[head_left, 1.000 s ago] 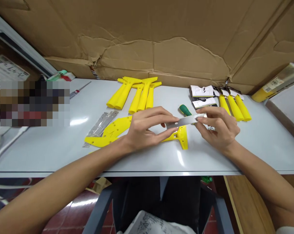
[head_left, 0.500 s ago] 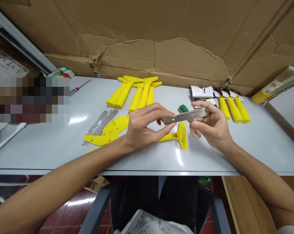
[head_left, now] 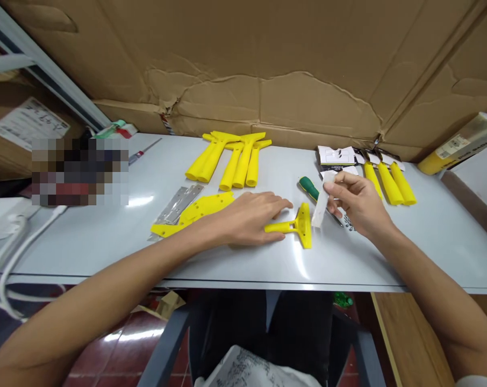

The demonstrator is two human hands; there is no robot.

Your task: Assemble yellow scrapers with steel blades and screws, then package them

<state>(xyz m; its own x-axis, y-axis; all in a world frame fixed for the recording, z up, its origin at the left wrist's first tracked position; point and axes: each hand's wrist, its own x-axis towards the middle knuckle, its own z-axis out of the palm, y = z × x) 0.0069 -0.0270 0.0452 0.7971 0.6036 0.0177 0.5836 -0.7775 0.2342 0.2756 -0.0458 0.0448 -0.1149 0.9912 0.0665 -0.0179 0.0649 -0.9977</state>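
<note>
My right hand [head_left: 358, 207] pinches a thin flat metal blade [head_left: 319, 209] between thumb and fingers, tilted steeply above the table. My left hand [head_left: 257, 217] rests low over the table, fingers stretched and apart, beside the end of a yellow scraper handle [head_left: 286, 227]. That handle lies flat, its wide head [head_left: 305, 226] pointing toward the blade. Behind the blade is a green-handled screwdriver [head_left: 309, 187], partly covered. Small screws [head_left: 349, 222] lie by my right hand, partly hidden by it.
Several yellow scraper handles [head_left: 239, 161] lie at the back. Yellow plates [head_left: 207, 208] and metal blades [head_left: 179, 203] sit left of my left hand. Scrapers with yellow handles [head_left: 391, 183] and packaging [head_left: 335, 156] are at back right. Another screwdriver [head_left: 141, 153] lies back left.
The blade has left my left hand and is now in my right hand alone, turned from level to steep. My left hand has lowered toward the yellow handle and spread its fingers.
</note>
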